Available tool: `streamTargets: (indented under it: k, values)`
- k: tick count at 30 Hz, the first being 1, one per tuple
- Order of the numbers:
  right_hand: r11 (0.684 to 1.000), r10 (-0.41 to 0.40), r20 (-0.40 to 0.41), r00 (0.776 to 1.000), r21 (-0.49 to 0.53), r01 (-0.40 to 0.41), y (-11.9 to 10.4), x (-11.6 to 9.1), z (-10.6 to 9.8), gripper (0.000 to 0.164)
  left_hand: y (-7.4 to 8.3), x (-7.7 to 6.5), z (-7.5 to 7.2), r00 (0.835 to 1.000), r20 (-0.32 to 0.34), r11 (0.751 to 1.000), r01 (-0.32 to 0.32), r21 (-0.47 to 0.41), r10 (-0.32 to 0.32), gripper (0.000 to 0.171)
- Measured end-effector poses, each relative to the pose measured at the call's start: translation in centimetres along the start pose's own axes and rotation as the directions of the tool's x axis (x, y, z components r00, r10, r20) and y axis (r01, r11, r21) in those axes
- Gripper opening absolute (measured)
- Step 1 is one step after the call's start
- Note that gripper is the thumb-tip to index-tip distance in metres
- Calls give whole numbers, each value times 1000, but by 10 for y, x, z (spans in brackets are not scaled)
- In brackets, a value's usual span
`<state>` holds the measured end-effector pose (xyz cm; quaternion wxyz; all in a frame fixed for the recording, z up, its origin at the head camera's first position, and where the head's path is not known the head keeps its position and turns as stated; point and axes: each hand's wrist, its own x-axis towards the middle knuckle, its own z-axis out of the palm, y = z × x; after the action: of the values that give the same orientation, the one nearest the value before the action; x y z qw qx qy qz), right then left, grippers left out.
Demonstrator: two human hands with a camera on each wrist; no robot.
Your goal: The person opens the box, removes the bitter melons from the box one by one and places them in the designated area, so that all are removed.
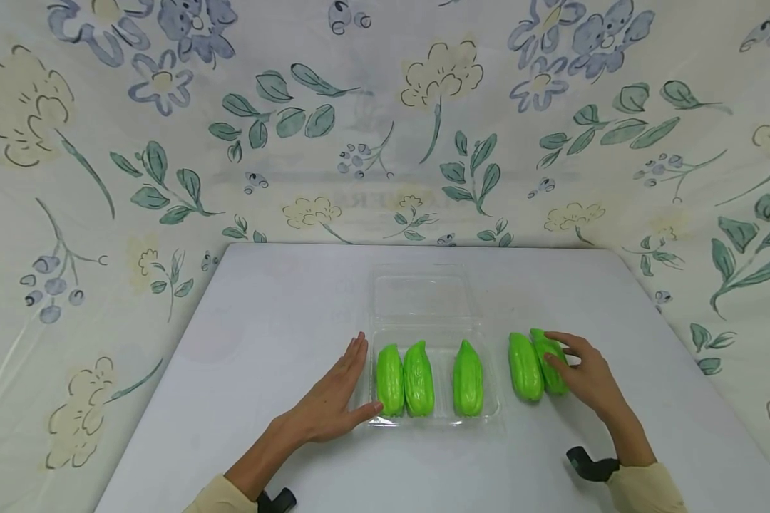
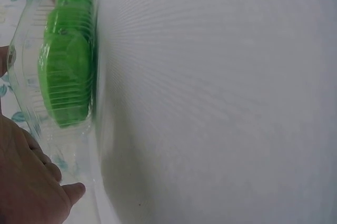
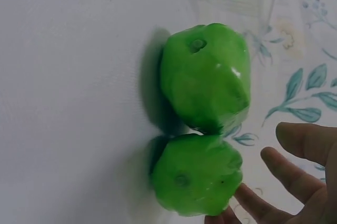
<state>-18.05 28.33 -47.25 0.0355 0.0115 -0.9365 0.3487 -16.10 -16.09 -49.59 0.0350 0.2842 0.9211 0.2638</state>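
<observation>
Three glossy bright-green ridged vegetables lie in a clear plastic clamshell box [image 1: 445, 420]: a left one [image 1: 390, 381], a middle one [image 1: 419, 379] beside it, and a right one [image 1: 468, 379] across a gap. My left hand [image 1: 330, 402] lies along the box's left side, fingers extended and thumb at its front corner. Outside the box, to the right, two more green vegetables, an inner one [image 1: 526, 367] and an outer one [image 1: 547, 353], lie side by side. My right hand [image 1: 587, 374] is at the outer one, fingers parted and fingertips against its side in the right wrist view.
The box's transparent lid [image 1: 422, 296] lies folded back behind it on the white table [image 1: 282, 306]. A floral cloth [image 1: 359, 171] hangs behind the table and along both sides. Dark wrist-mounted devices [image 1: 592, 467] sit by the sleeves.
</observation>
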Motion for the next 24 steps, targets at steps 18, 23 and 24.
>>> streamTargets:
  k: [18, 23, 24]
  values:
    - [993, -111, -41, 993, 28, 112, -40, -4, -5, 46, 2, 0, -2, 1000, 2, 1000, 5, -25, -5, 99]
    - [987, -155, -58, 986, 40, 157, -53, -5, -2, 46, 2, 0, -2, 1000, 4, 1000, 10, -20, -10, 99]
    - [985, -162, -57, 985, 45, 164, -55, -6, -1, 46, 2, 0, -1, 1000, 3, 1000, 10, -18, -10, 99]
